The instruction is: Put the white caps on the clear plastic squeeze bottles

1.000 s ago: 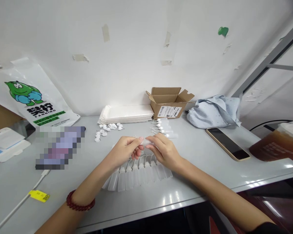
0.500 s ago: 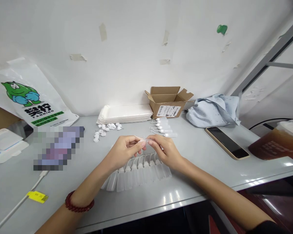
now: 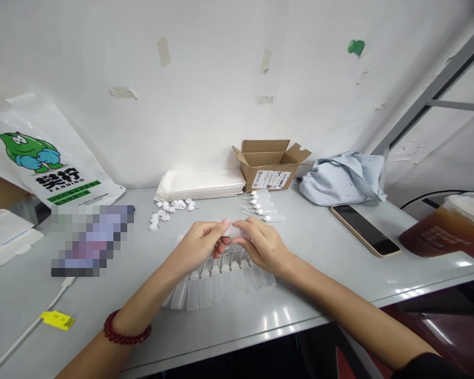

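Note:
A small translucent plastic bottle [image 3: 234, 231] is held level between my two hands, over the table. My left hand [image 3: 201, 243] is closed round its left end, with the thumb on top. The fingertips of my right hand [image 3: 265, 243] pinch the bottle's right part. Below my hands lies a row of similar bottles [image 3: 217, 288] with white tops and thin curved tubes, partly covered by my hands. Several more bottles [image 3: 265, 205] with tubes lie beyond my right hand. A loose group of small white caps [image 3: 165, 216] lies beyond my left hand.
A stack of white packets [image 3: 201, 183] and an open cardboard box [image 3: 266, 176] stand by the wall. To the right are a blue cloth bag [image 3: 339, 179], a phone [image 3: 364, 230] and a drink cup [image 3: 446, 231]. At left are a printed bag [image 3: 63, 152] and a white cable [image 3: 23, 337].
The bottle now shows more plainly between my hands. My left thumb has shifted up onto it, and my right fingers have closed round its right part. The view has shifted slightly.

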The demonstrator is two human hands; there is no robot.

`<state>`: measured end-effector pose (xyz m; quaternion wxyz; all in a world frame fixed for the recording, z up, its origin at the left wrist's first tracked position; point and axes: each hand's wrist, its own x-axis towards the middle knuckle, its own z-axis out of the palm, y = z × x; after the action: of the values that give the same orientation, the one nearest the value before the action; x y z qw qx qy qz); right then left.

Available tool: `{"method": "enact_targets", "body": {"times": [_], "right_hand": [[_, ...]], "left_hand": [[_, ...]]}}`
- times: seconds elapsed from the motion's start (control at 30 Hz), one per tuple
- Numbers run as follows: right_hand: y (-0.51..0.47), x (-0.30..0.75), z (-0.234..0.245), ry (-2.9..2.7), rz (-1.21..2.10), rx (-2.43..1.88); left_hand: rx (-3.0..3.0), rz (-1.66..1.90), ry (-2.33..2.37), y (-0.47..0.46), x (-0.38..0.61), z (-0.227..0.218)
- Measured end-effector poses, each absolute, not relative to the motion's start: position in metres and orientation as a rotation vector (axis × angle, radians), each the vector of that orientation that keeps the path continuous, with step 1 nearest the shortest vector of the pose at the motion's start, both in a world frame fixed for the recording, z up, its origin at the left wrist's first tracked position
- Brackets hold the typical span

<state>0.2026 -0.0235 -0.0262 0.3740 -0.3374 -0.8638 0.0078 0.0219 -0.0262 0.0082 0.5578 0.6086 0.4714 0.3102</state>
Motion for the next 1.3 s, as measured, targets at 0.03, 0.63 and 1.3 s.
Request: {"method": "enact_targets", "body": {"times": [0.03, 0.63, 1.3], "right_hand": [[-0.023, 0.203, -0.027, -2.219, 0.042, -0.865], [-0.028, 0.202, -0.013, -1.952, 0.774, -0.982], [-0.019, 0.209, -0.015, -1.736, 1.361, -0.893]], "left_hand": [[1.454, 0.735, 1.12, -0.027, 0.022, 0.008], [1.957, 0.95, 1.235, -0.034, 0.026, 0.009], [2.204, 0.946, 1.154, -0.034, 0.023, 0.007]]}}
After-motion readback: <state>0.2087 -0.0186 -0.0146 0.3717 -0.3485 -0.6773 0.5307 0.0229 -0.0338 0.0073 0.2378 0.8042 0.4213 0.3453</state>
